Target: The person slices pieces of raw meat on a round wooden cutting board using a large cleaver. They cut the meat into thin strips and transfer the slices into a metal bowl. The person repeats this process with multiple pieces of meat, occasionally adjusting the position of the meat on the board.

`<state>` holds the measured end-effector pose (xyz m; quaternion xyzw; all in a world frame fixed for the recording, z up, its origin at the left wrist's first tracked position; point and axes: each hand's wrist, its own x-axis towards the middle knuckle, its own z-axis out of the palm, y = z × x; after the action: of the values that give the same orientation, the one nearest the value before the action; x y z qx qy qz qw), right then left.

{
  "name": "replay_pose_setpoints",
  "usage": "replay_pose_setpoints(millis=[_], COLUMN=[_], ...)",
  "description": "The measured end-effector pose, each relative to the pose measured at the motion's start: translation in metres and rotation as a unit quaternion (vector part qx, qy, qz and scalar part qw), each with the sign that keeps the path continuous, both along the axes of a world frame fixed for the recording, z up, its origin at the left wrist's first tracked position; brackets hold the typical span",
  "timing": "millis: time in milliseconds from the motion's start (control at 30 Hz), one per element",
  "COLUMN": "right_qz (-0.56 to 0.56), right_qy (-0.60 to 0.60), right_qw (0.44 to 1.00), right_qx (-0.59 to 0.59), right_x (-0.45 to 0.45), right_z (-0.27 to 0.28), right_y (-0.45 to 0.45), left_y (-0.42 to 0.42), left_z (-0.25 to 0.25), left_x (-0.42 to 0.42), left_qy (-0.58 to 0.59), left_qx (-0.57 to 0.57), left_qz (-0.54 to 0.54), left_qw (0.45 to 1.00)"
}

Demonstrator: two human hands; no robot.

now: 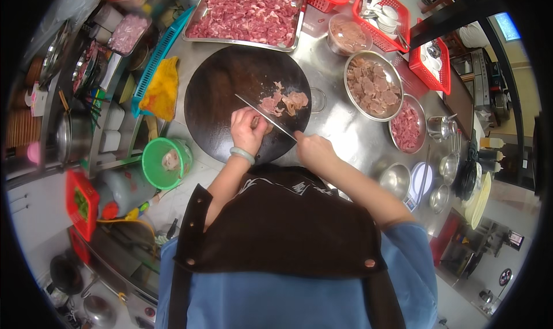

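A round dark wooden chopping board (211,82) lies before me on the steel worktop. My right hand (317,151) grips the handle of a kitchen knife (270,117), whose blade slants up and left across the board. On the near side of the blade, my left hand (247,128) presses a piece of meat (268,128) with bent fingers; the hand mostly hides this piece. Beyond the blade lie thin meat slices (283,102) in a small loose heap. The fingers of my left hand are close to the blade.
A steel tray of sliced raw meat (246,18) stands behind the board. To the right are a bowl of meat slices (372,86), a bowl of redder meat (407,126) and a clear tub (349,34). A green bucket (166,162) and a yellow cloth (160,89) are at left.
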<state>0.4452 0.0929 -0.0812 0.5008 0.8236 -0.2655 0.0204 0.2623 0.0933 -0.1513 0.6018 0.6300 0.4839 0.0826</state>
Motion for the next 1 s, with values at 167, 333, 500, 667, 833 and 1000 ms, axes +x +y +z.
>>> replay_pose_setpoints(millis=[167,333,500,667,833,1000], right_qz=[-0.008,-0.028,-0.065,-0.045,-0.019,0.005], right_qy=[0.006,-0.007,0.033,0.038,0.019,-0.026], right_qw=[1.000,1.000,0.997,0.998,1.000,0.999], right_qx=[0.007,-0.012,-0.002,-0.006,-0.013,-0.043], right_x=[-0.029,0.011,0.045,0.019,0.002,0.032], right_z=[-0.005,-0.003,-0.001,0.015,0.014,0.030], right_y=[0.011,-0.016,-0.034,-0.023,-0.015,-0.032], left_y=[-0.001,-0.002,-0.001,0.000,0.000,-0.002], left_z=[0.001,0.002,0.004,0.005,0.004,0.005], left_x=[-0.001,-0.001,0.000,0.000,-0.002,0.002], left_qy=[0.011,0.013,-0.005,-0.027,0.006,-0.008], left_qx=[-0.011,-0.011,-0.005,-0.008,-0.012,-0.010], left_qz=[-0.003,-0.003,-0.004,0.003,-0.002,0.004], left_qw=[1.000,1.000,1.000,1.000,1.000,1.000])
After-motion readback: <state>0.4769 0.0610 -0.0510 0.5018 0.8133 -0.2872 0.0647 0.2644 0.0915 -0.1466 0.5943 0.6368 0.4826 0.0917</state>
